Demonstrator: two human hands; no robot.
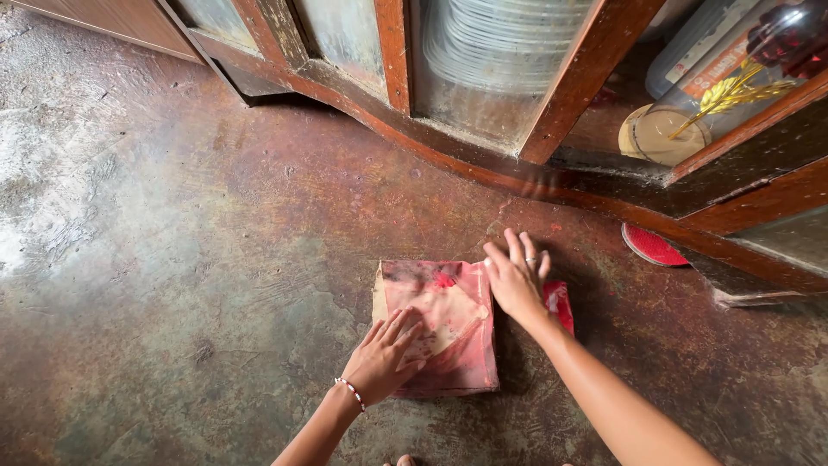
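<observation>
Head view, low centre of frame: left hand (385,355) lies flat, fingers together and straight, pressing the lower left part of a pink cloth (448,332). No grip, just palm and fingertips on top, likely pinning the fold so it doesn't spring open. Beaded bracelet (351,393) on that wrist.

Right hand (516,280) is at the cloth's upper right edge, fingers slightly spread and extended, ring (531,259) on one. Also flat, nothing pinched; looks like it's smoothing or holding down that edge. Cannot tell if the fingertips touch cloth or floor past the edge.

Cloth sits folded into a rough square on the floor (172,259), centre-bottom of frame, a paler cream layer showing at its left side and middle. A redder piece (561,304) pokes out just right of it, under the right wrist.

Outward: floor is worn, mottled brown concrete, paler at far left. Wooden cabinet (552,112) runs across the top of frame, glass doors, stacked clear containers (500,43) inside, bottles (716,52) at upper right. Red round lid (653,246) lies on the floor at the cabinet base, right of the hands, apart from the cloth.
</observation>
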